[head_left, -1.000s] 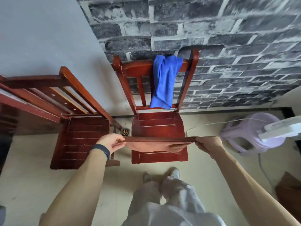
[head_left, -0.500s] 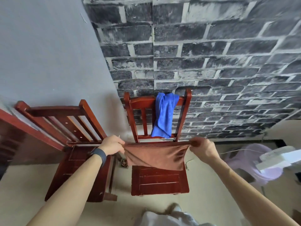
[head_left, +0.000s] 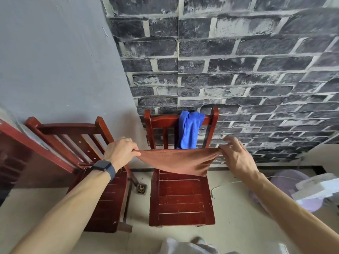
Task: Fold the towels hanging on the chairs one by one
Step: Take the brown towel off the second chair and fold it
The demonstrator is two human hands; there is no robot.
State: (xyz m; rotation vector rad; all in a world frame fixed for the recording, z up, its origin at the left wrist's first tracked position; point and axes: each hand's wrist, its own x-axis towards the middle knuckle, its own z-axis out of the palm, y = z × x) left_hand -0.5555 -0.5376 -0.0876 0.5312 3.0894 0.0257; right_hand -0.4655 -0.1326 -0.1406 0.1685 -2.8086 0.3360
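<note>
The left hand (head_left: 120, 153) and right hand (head_left: 236, 156) each pinch a top corner of the brown towel (head_left: 179, 161), stretched taut left to right, its loose edge sagging above the seat of the right chair (head_left: 181, 198). Beyond, a blue towel (head_left: 189, 131) drapes vertically over its backrest.

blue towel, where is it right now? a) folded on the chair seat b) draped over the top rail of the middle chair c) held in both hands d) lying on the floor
b: the blue towel hangs bunched over the chair back's top rail.
</note>
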